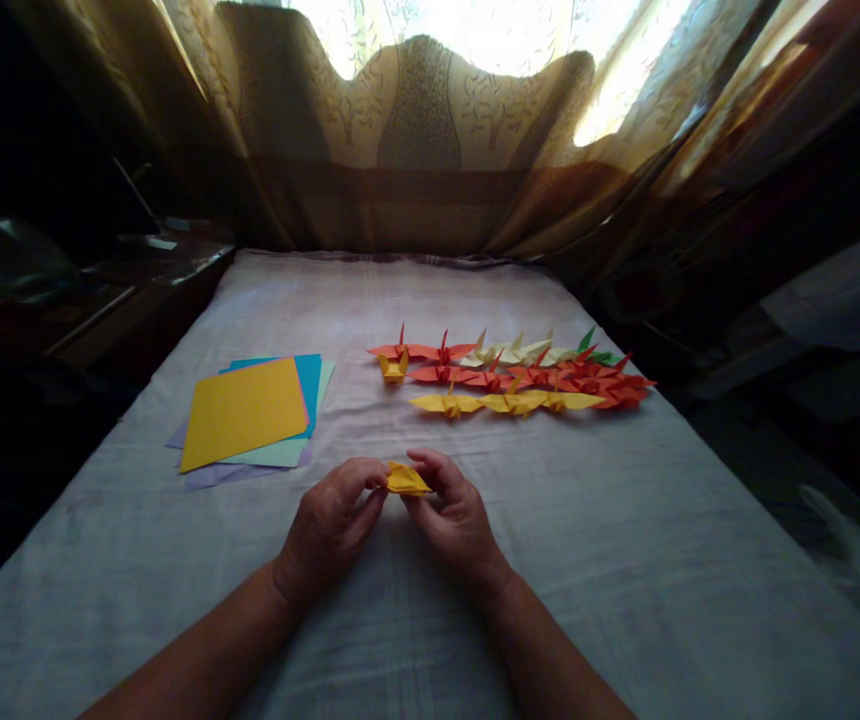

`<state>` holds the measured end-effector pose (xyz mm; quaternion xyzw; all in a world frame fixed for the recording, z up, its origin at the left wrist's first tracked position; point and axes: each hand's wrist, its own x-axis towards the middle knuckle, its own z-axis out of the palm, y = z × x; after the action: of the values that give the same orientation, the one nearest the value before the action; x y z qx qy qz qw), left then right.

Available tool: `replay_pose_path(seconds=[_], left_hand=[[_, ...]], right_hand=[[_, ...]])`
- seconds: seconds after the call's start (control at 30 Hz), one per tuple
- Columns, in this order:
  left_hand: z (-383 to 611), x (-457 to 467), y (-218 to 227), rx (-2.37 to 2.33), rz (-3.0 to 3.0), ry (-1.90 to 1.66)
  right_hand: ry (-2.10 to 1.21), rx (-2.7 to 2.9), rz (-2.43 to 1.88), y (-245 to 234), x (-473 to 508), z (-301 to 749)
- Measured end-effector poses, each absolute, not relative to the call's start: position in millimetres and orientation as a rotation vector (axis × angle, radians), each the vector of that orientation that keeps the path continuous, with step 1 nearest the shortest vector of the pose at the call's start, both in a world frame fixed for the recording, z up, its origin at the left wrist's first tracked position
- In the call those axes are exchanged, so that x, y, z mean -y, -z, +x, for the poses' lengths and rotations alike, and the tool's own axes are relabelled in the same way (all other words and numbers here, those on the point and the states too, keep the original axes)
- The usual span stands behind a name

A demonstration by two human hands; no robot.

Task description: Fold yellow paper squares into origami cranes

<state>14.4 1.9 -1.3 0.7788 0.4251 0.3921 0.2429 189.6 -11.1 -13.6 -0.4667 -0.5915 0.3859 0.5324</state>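
Note:
A small piece of folded yellow origami paper (406, 479) is held up between my two hands, over the near middle of the cloth. The thumb and fingers of my left hand (332, 515) pinch its left end. My right hand (456, 515) is curled round its right end, index finger above and thumb below. Past my hands, finished paper cranes stand in rows: yellow cranes (516, 402) in front, red-orange cranes (490, 376) behind, and cream cranes (520, 350) at the back. A single yellow-orange folded piece (393, 369) stands at the rows' left end.
Left of my hands lies a loose stack of square paper, with a yellow-orange sheet (246, 410) on top and blue, pale green and lilac ones beneath. A green crane (596, 350) stands at the back right. The pale cloth (625, 560) covers the surface; a curtain (415, 130) hangs beyond.

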Motion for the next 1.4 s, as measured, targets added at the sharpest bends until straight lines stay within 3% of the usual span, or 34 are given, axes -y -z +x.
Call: replay_pose_path(seconds=[0.23, 0.57, 0.93, 1.4], left_hand=[[15.3, -2.6, 0.5, -1.207, 2.057, -0.994], [17.3, 0.5, -3.4, -1.203, 1.782, -0.764], [18.1, -2.1, 3.6, -1.208, 1.616, -0.829], [18.6, -0.4, 0.0, -1.220, 1.729, -0.889]], right_hand=[[-0.779, 1.479, -1.106, 8.4, 9.0, 192.2], [-1.030, 1.326, -1.292, 7.9, 9.6, 190.2], [-0.740, 1.420, -1.243, 4.8, 10.5, 188.3], [-0.624, 1.535, -1.189, 4.7, 13.6, 186.2]])
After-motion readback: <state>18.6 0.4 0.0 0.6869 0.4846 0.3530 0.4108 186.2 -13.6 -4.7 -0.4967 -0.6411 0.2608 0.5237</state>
